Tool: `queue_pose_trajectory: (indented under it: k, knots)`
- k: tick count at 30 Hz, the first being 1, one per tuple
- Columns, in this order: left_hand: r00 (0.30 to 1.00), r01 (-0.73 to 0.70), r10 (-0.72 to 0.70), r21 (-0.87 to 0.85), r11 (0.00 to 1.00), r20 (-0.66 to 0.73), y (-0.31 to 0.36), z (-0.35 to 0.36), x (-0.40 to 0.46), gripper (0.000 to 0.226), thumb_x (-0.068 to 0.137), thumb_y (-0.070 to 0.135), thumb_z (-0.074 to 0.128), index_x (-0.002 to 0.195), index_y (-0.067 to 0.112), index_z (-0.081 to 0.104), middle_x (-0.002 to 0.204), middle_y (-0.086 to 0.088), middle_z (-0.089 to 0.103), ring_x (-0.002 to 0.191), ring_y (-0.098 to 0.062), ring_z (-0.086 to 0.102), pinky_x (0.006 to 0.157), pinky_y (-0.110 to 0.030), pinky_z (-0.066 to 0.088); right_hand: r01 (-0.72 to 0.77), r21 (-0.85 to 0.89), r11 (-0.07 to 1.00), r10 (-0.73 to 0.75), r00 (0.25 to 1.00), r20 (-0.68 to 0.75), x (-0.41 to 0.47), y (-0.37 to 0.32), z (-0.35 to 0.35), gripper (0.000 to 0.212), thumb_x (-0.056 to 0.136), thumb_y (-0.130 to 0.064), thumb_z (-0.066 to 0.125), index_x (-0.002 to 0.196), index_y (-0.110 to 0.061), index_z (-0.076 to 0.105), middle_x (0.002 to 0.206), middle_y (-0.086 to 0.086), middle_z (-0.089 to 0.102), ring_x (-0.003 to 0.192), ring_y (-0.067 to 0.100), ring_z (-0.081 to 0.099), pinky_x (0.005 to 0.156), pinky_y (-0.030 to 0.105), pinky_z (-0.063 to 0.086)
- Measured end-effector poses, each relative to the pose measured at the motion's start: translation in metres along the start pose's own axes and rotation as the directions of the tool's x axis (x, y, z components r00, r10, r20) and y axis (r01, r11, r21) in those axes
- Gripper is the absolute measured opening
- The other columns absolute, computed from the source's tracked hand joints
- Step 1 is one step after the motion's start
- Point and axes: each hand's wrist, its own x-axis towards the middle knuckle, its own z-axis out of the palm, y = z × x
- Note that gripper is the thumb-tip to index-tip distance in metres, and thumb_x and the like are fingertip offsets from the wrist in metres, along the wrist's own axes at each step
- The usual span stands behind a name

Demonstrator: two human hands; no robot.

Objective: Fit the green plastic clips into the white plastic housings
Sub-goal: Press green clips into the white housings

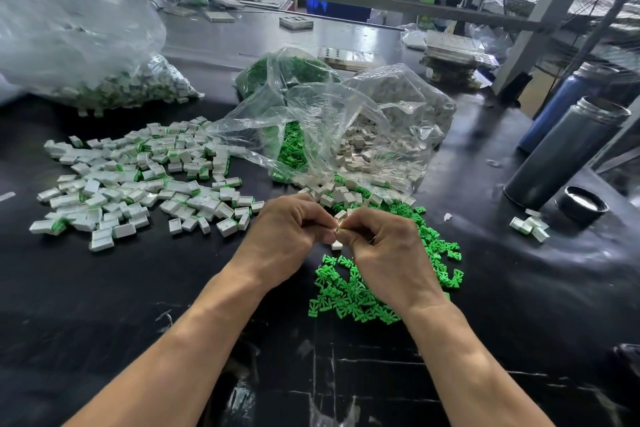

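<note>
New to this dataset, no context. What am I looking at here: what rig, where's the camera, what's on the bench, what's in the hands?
There is no machine: a person works with bare hands, and the single picture comes from a wide-angle camera on their head, looking forward and down.

The left hand and right hand meet at the middle, fingertips pinching a small white housing between them; whether a clip is in it is hidden.

On the black table lie a pile of loose green clips under the right wrist, a spread of finished white housings with green showing to the left, and open clear bags of both parts behind. A dark metal flask stands at right, its cap beside it.
</note>
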Motion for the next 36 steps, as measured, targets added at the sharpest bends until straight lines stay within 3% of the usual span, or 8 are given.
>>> queue_pose_trajectory:
  k: [7, 11, 15, 21, 24, 27, 30, 36]
  knots:
    - [0.997, 0.060, -0.064, -0.137, 0.989, -0.029, -0.004, 0.001, -0.001, 0.023, 0.077, -0.007, 0.080, 0.078, 0.015, 0.081, 0.076, 0.006, 0.075, 0.073, -0.008, 0.071, 0.070, -0.019, 0.054, -0.097, 0.129, 0.987, 0.099, 0.995, -0.012, 0.002, 0.003, 0.002, 0.019, 0.092, -0.007, 0.075, 0.076, -0.018, 0.076, 0.070, -0.001, 0.070, 0.063, 0.014, 0.063, 0.056, 0.039, 0.058]
    - [0.997, 0.079, -0.081, -0.173, 0.982, -0.005, -0.006, 0.005, -0.001, 0.025, 0.077, -0.008, 0.081, 0.077, 0.017, 0.080, 0.074, 0.006, 0.075, 0.071, -0.005, 0.069, 0.068, -0.017, 0.052, -0.133, 0.178, 0.975, 0.133, 0.991, 0.014, 0.001, 0.005, 0.002, 0.022, 0.091, -0.004, 0.075, 0.073, -0.016, 0.074, 0.067, 0.003, 0.069, 0.056, 0.007, 0.062, 0.052, 0.022, 0.053]
    - [0.998, 0.056, -0.055, -0.205, 0.977, 0.009, -0.007, 0.003, 0.002, 0.024, 0.080, -0.007, 0.079, 0.079, 0.017, 0.080, 0.078, 0.006, 0.074, 0.077, -0.009, 0.069, 0.074, -0.022, 0.054, -0.193, 0.269, 0.944, 0.178, 0.981, 0.078, 0.004, 0.004, -0.003, 0.018, 0.095, -0.007, 0.072, 0.079, -0.013, 0.076, 0.068, 0.010, 0.070, 0.057, 0.015, 0.061, 0.052, 0.025, 0.053]
    - [0.999, 0.025, -0.037, -0.425, 0.905, -0.021, 0.006, 0.012, 0.001, 0.012, 0.074, 0.007, 0.082, 0.083, 0.013, 0.076, 0.099, -0.013, 0.073, 0.081, -0.011, 0.068, 0.074, -0.019, 0.055, -0.251, 0.478, 0.842, 0.264, 0.964, 0.041, 0.006, -0.008, -0.004, 0.066, 0.103, -0.060, 0.041, 0.083, -0.005, 0.071, 0.069, 0.025, 0.066, 0.045, 0.017, 0.051, 0.037, 0.023, 0.036]
    - [0.997, 0.079, -0.078, -0.511, 0.856, 0.024, 0.010, 0.022, -0.002, 0.023, 0.070, 0.019, 0.080, 0.089, 0.006, 0.075, 0.110, -0.015, 0.073, 0.082, -0.024, 0.068, 0.077, -0.041, 0.057, -0.305, 0.458, 0.835, 0.295, 0.951, 0.094, 0.002, -0.016, 0.005, 0.075, 0.103, -0.067, 0.030, 0.058, -0.025, 0.072, 0.055, 0.005, 0.058, 0.042, 0.010, 0.047, 0.038, 0.017, 0.037]
    - [0.995, 0.103, -0.095, -0.563, 0.820, 0.043, 0.011, 0.028, -0.004, 0.026, 0.079, 0.014, 0.077, 0.098, -0.004, 0.071, 0.102, -0.026, 0.072, 0.076, -0.026, 0.064, 0.066, -0.036, 0.054, -0.317, 0.533, 0.785, 0.324, 0.942, 0.083, 0.002, -0.019, 0.011, 0.073, 0.107, -0.061, 0.030, 0.051, -0.034, 0.069, 0.049, -0.008, 0.049, 0.039, 0.005, 0.045, 0.037, 0.015, 0.036]
    - [0.993, 0.119, -0.102, -0.601, 0.790, 0.062, 0.011, 0.033, -0.006, 0.018, 0.089, 0.003, 0.071, 0.102, -0.009, 0.068, 0.082, -0.020, 0.067, 0.073, -0.024, 0.060, 0.069, -0.038, 0.049, -0.302, 0.557, 0.774, 0.348, 0.937, 0.025, 0.003, -0.018, 0.015, 0.073, 0.108, -0.055, 0.032, 0.049, -0.038, 0.069, 0.046, -0.010, 0.050, 0.041, 0.004, 0.050, 0.039, 0.016, 0.038]
    - [0.989, 0.145, -0.113, -0.652, 0.744, 0.090, 0.012, 0.038, -0.008, 0.019, 0.086, 0.013, 0.074, 0.100, 0.000, 0.073, 0.089, -0.020, 0.068, 0.079, -0.029, 0.060, 0.063, -0.030, 0.052, -0.219, 0.464, 0.859, 0.330, 0.928, -0.174, 0.007, -0.010, 0.027, 0.067, 0.087, -0.068, 0.030, 0.061, -0.023, 0.073, 0.050, 0.002, 0.060, 0.050, 0.018, 0.058, 0.045, 0.035, 0.048]
